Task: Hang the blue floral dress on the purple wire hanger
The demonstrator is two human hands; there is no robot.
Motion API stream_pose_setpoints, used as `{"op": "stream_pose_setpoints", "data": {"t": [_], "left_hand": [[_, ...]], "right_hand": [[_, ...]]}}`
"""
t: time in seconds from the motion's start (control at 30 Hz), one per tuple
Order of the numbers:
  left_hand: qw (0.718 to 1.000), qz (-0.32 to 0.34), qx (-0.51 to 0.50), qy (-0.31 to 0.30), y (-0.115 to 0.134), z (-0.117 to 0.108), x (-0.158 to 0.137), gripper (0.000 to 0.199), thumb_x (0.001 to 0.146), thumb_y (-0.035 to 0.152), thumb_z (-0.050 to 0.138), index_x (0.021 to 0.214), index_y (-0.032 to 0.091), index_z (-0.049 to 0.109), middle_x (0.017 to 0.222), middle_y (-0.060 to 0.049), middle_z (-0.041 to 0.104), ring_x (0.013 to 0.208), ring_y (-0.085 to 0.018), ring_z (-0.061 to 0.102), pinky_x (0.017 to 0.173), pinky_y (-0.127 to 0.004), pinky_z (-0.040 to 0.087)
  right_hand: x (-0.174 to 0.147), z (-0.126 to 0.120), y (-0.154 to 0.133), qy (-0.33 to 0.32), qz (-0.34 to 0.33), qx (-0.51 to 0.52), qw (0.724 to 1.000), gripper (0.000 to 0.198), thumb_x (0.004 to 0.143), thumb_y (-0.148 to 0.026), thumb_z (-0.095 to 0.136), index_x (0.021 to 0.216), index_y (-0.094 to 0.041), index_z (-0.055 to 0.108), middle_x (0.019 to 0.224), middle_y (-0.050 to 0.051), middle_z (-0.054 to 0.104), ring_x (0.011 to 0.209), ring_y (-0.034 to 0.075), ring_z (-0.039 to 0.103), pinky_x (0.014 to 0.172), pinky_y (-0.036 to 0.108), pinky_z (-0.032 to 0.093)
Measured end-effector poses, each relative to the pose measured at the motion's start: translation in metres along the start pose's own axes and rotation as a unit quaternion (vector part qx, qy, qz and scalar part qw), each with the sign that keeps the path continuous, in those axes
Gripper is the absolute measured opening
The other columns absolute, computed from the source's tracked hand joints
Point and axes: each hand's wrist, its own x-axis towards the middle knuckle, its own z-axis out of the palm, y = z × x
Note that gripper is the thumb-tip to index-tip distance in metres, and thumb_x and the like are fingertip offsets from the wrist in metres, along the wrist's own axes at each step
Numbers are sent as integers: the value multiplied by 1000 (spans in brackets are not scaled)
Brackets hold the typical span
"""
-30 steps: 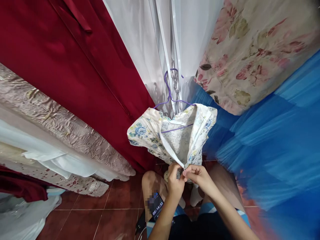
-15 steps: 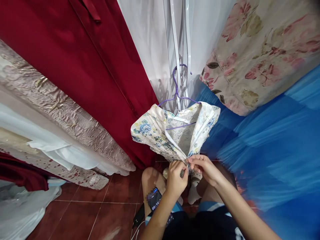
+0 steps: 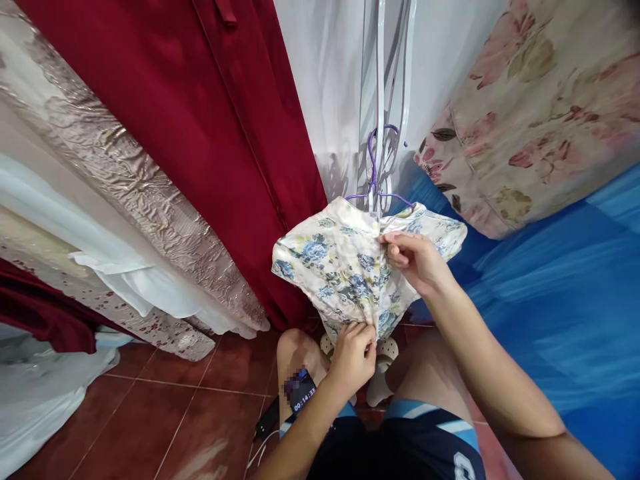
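1. We see dark red satin fabric hanging to the left, blue tulle and beige cloth with pink flowers crowding the right.
2. Slim white bars overlap the hook of a purple wire hanger, which carries our white short-sleeved garment with blue flowers above our knees.
3. Our left hand grips its lower front; our right hand pinches the seam near the collar.
4. A black phone lies on our left thigh, over red floor tiles.
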Motion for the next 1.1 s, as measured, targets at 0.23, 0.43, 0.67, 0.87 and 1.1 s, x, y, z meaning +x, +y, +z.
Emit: {"op": "stream_pose_setpoints", "data": {"t": [0.23,0.43,0.67,0.87,1.1], "left_hand": [[999,-34,-14,14,-34,3,8,17,76,4,55,72,19,48,76,-1,58,78,-19,56,72,-29,41],[980,-3,-103,172,-47,-37,48,17,90,17,56,106,20,60,97,-6,64,92,-21,61,85,-34,48],[932,183,-100,295,18,-114,120,34,98,23,49,131,24,55,133,-11,53,108,-20,59,92,-36,50],[931,226,-85,274,31,-115,142,15,97,21,49,93,17,64,89,-5,65,87,-16,61,82,-30,50],[900,167,-137,379,34,-131,155,16,97,26,52,89,17,62,83,-4,62,79,-15,61,77,-28,49]], "right_hand": [[2,9,-6,2,-65,-37,997,9,71,-24,70,70,-15,72,50,-2,54,43,7,28,43,27,14],[-24,14,11,16,-130,-129,983,10,78,-28,71,76,-18,69,48,-3,59,43,9,40,46,25,26],[-28,15,14,31,-162,-178,970,13,85,-28,60,73,-22,58,50,-4,56,45,12,46,49,27,33],[-16,11,21,7,-160,-147,976,15,86,-30,59,75,-23,53,51,-6,51,47,11,41,51,26,31],[-14,-7,74,7,-132,-148,980,22,85,-31,63,69,-23,48,53,-7,45,48,11,38,51,26,30]]}}
